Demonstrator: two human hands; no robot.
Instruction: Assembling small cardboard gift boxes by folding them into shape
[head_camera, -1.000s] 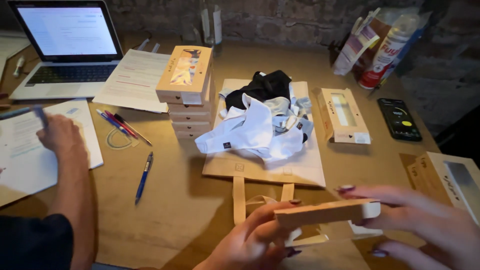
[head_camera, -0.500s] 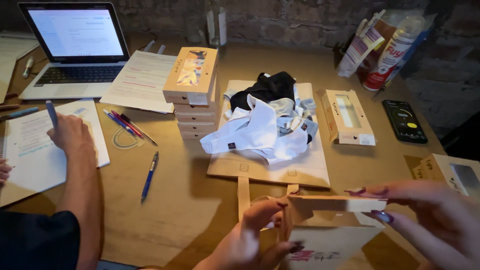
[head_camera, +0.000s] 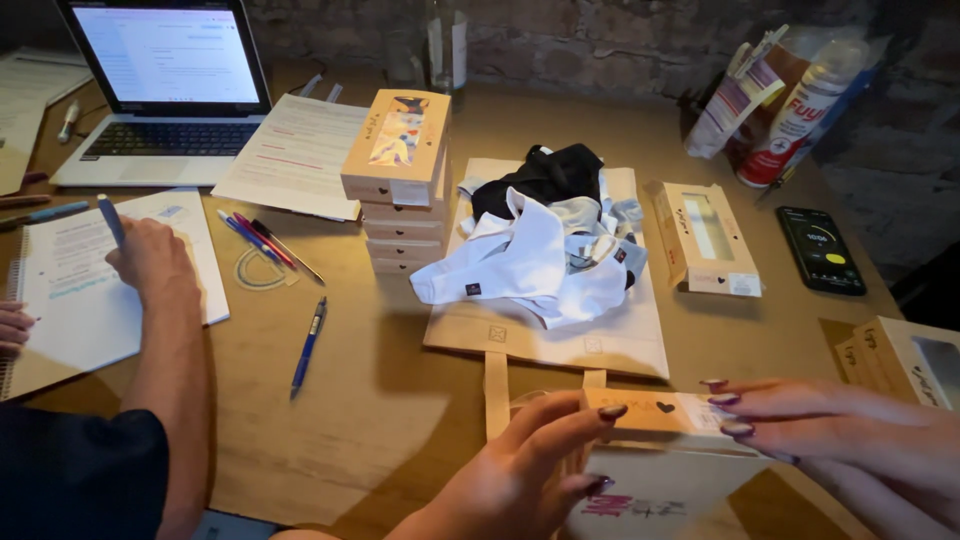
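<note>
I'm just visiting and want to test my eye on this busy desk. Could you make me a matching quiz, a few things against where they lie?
Things:
1. laptop
2. phone
3. blue pen
4. white garment

Places:
A. on the flat paper bag
B. far left corner, open
C. bare table, beside the writing person's arm
D. right side, beside the windowed box

Pairs: 1-B, 2-D, 3-C, 4-A

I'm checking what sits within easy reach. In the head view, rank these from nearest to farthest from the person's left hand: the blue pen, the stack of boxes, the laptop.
From the left hand:
1. Blue pen, lying to its left.
2. Stack of boxes, mid-table, beyond the pen.
3. Laptop, far left corner.
</note>
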